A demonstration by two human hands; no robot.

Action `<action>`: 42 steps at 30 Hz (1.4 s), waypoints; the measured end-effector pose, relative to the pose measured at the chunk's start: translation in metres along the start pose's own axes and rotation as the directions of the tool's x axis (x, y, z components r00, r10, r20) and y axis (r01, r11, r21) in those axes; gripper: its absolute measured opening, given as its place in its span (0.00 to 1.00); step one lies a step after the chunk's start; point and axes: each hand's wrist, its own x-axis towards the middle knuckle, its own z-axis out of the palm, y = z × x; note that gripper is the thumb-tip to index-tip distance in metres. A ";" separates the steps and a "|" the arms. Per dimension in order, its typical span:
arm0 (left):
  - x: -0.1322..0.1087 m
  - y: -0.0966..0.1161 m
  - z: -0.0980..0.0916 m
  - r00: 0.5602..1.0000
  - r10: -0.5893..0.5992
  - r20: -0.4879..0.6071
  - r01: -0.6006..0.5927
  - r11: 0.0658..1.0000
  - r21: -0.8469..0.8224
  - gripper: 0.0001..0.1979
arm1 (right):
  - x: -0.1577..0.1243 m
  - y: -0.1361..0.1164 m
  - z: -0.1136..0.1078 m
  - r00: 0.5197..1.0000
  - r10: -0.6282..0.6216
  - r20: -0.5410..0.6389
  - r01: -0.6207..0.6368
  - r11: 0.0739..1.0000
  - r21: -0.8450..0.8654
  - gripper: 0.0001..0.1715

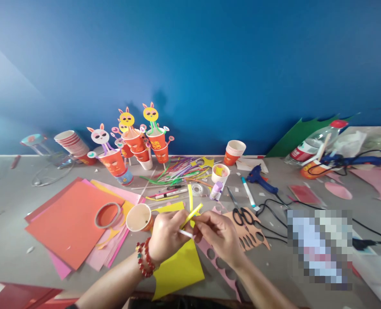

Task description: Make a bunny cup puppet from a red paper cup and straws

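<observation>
My left hand point(169, 234), with a red bead bracelet point(145, 258) on its wrist, is closed on narrow yellow strips point(195, 211) that stick up past the fingers. A short white stick point(185, 233) pokes out below its thumb. Right beside it, the fingertips of my right hand point(221, 236) are pinched together close to the strips' lower end; what lies between them is hidden. Under both hands is a cut sheet of yellow paper point(180, 274). A pink paper strip with round cutouts point(211, 253) runs beneath my right hand.
Bunny-headed cup figures point(113, 161) stand at the back left. Coloured paper sheets point(71, 223), a tape roll point(107, 215) and a paper cup point(139, 217) lie left. Scissors point(243, 216), a blue glue gun point(261, 179) and black cords point(274, 210) are right. Colourful pipe cleaners point(185, 169) lie behind.
</observation>
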 end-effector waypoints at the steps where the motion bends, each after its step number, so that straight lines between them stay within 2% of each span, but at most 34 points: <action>1: 0.000 0.002 -0.001 0.999 -0.050 0.010 0.050 0.998 -0.024 0.07 | 0.000 -0.001 -0.001 0.999 -0.040 -0.007 0.039 0.995 -0.097 0.10; 3: 0.002 0.006 -0.002 0.988 -0.145 0.046 0.148 0.987 -0.063 0.07 | 0.000 -0.001 -0.002 0.984 -0.176 -0.027 0.156 0.924 -0.349 0.07; 6: 0.003 0.011 -0.003 0.980 -0.188 0.071 0.191 0.981 -0.039 0.07 | 0.001 -0.001 -0.003 0.927 -0.375 0.024 0.308 0.722 -0.620 0.06; 8: 0.004 0.012 -0.003 0.982 -0.181 0.059 0.182 0.983 -0.004 0.08 | 0.002 -0.001 -0.002 0.905 -0.416 0.087 0.359 0.638 -0.682 0.09; 11: 0.004 0.012 -0.002 0.988 -0.152 0.026 0.151 0.988 0.025 0.08 | 0.002 0.000 0.000 0.899 -0.423 0.117 0.371 0.591 -0.716 0.10; 15: 0.003 0.007 0.004 0.998 -0.054 -0.022 0.055 0.997 0.054 0.07 | 0.001 0.001 0.003 0.921 -0.380 0.082 0.326 0.641 -0.695 0.08; 19: 0.003 -0.002 0.005 0.999 0.023 -0.027 -0.021 0.997 0.072 0.05 | -0.001 -0.006 0.002 0.959 -0.283 0.013 0.236 0.772 -0.591 0.11; 20: 0.004 -0.004 0.003 0.999 0.008 -0.040 -0.005 0.997 0.077 0.05 | -0.002 -0.010 0.001 0.967 -0.255 0.004 0.217 0.814 -0.539 0.12; 22: 0.005 -0.005 -0.004 0.989 -0.110 -0.099 0.117 0.991 0.063 0.06 | -0.003 -0.015 -0.003 0.977 -0.211 -0.025 0.182 0.892 -0.413 0.15; 24: 0.006 0.000 -0.013 0.966 -0.227 -0.120 0.220 0.973 -0.070 0.07 | -0.004 -0.017 -0.006 0.981 -0.171 -0.089 0.139 0.948 -0.288 0.17; 27: 0.008 0.014 -0.018 0.976 -0.216 -0.012 0.209 0.955 -0.209 0.07 | -0.002 -0.012 -0.007 0.987 -0.074 -0.141 0.058 0.991 -0.119 0.17; 30: 0.008 0.021 -0.010 0.957 -0.282 0.068 0.285 0.864 -0.415 0.11 | 0.000 -0.006 -0.005 0.990 -0.018 -0.142 0.020 1.000 0.012 0.15; 33: 0.006 0.019 0.004 0.928 -0.342 0.147 0.349 0.666 -0.660 0.13 | 0.002 -0.003 -0.001 0.993 0.014 -0.119 -0.004 0.996 0.088 0.15; 35: 0.006 0.017 0.010 0.918 -0.371 0.142 0.350 0.586 -0.731 0.16 | 0.003 -0.004 0.002 0.996 0.034 -0.081 -0.024 0.993 0.120 0.15; 38: 0.008 0.013 0.010 0.912 -0.385 0.142 0.349 0.544 -0.763 0.20 | 0.003 -0.005 0.005 0.997 0.069 -0.021 -0.064 0.983 0.173 0.16; 42: 0.012 0.009 0.007 0.907 -0.378 0.184 0.367 0.501 -0.784 0.18 | 0.005 -0.008 0.007 0.996 0.073 0.046 -0.081 0.977 0.199 0.16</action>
